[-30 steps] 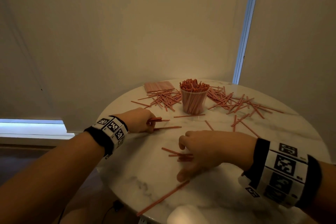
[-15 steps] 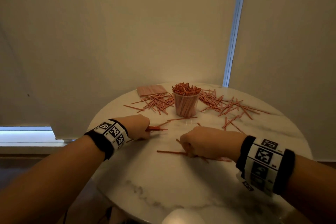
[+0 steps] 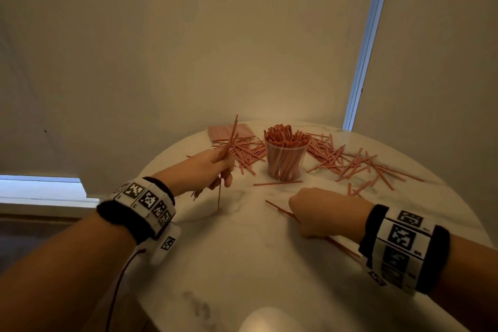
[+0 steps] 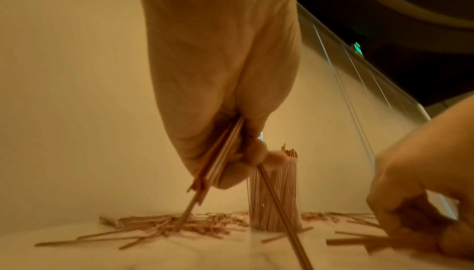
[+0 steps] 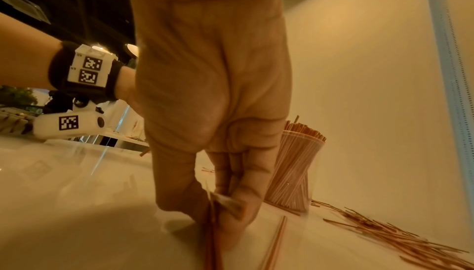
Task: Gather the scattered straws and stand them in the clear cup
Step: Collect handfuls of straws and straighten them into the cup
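Marble table [image 3: 242, 264] first: round and pale, its far half carries the clear cup [image 3: 285, 162], already packed with upright pink straws, with loose straws fanned out to its left [image 3: 245, 153] and a bigger scatter to its right [image 3: 350, 162], plus a flat packet of straws [image 3: 221, 133] at the back edge. What has changed within the last second is the left hand [image 3: 210, 170]: it was low on the table with straws lying flat in its fingers, and now it has lifted and tipped its small bundle [image 3: 229, 140] upright, fingers curled tight round the middle, one stray straw [image 3: 218, 197] dangling down to the marble. That looks like squaring up before the drop into the cup just beside it. The right hand [image 3: 323, 213] has closed from a flat, sweeping spread into a fist near the front, pinching a few straws [image 3: 280, 210] that lie along the tabletop. Plenty of loose straws remain, and the cup looks nearly full, so fitting more in may be fiddly.
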A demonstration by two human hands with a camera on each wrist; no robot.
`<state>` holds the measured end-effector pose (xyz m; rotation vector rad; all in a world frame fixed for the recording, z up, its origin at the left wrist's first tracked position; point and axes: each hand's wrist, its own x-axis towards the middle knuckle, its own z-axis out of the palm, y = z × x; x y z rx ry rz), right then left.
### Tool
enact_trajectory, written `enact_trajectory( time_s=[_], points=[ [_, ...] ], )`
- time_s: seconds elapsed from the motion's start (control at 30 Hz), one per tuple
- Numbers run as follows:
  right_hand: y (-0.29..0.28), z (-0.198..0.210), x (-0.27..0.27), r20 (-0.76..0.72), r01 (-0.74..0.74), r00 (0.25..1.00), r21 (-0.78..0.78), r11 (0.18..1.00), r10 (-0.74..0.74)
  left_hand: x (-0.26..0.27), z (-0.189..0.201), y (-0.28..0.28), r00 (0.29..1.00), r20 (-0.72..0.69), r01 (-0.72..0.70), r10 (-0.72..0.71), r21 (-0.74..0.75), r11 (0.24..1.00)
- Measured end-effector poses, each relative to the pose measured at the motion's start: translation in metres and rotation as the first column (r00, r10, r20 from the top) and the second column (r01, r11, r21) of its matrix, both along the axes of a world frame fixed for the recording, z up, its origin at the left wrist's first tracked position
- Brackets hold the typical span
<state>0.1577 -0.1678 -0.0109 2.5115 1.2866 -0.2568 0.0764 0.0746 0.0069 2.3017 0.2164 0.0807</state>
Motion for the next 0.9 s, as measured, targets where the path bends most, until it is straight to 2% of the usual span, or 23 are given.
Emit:
enact_trajectory(
  time_s=[0.1,0.17,0.2,0.27,0.33,0.47,0.6,0.67,0.73,0.8,0.87,0.9],
  points=[
    [0.002,0.002,0.011,0.005,0.009,1.000,0.033,0.999,-0.010,0.005,0.008,-0.002,1.000,0.017,-0.021,0.021,-0.006,1.000],
    [0.002,0.010,0.019,-0.022,0.030,0.999,0.133,0.991,-0.028,0.008,0.008,-0.004,0.996,0.068,-0.050,0.054,-0.059,0.997],
    [0.001,0.016,0.024,-0.057,0.053,0.997,0.210,0.976,-0.041,0.010,0.009,-0.007,0.991,0.100,-0.065,0.083,-0.170,0.983],
    [0.001,0.030,0.032,-0.138,0.094,0.990,0.388,0.917,-0.043,0.013,0.010,-0.018,0.976,0.162,-0.063,0.149,-0.442,0.895],
    [0.004,0.047,0.034,-0.207,0.142,0.978,0.570,0.809,-0.026,0.019,0.015,-0.031,0.951,0.210,-0.055,0.226,-0.606,0.794],
    [0.024,0.072,0.040,-0.268,0.206,0.962,0.823,0.529,0.042,0.039,0.028,-0.059,0.942,0.219,-0.020,0.255,-0.721,0.693],
    [0.046,0.083,0.048,-0.414,0.368,0.897,0.893,0.258,0.155,0.065,0.044,-0.078,0.925,0.282,0.048,0.256,-0.754,0.655],
    [0.053,0.086,0.058,-0.340,0.315,0.934,0.929,0.194,0.112,0.080,0.053,-0.079,0.911,0.320,0.068,0.260,-0.739,0.670],
    [0.055,0.090,0.070,-0.222,0.212,0.975,0.953,0.216,0.022,0.093,0.060,-0.075,0.912,0.333,0.085,0.239,-0.725,0.684],
    [0.054,0.096,0.081,-0.082,0.104,0.994,0.932,0.347,-0.076,0.106,0.063,-0.068,0.922,0.332,0.100,0.199,-0.701,0.706],
    [0.049,0.100,0.089,-0.061,0.094,0.994,0.892,0.442,-0.088,0.118,0.060,-0.060,0.928,0.327,0.093,0.181,-0.672,0.735],
    [0.045,0.102,0.092,-0.096,0.117,0.993,0.889,0.443,-0.070,0.124,0.058,-0.056,0.925,0.330,0.093,0.188,-0.677,0.730]
  ],
)
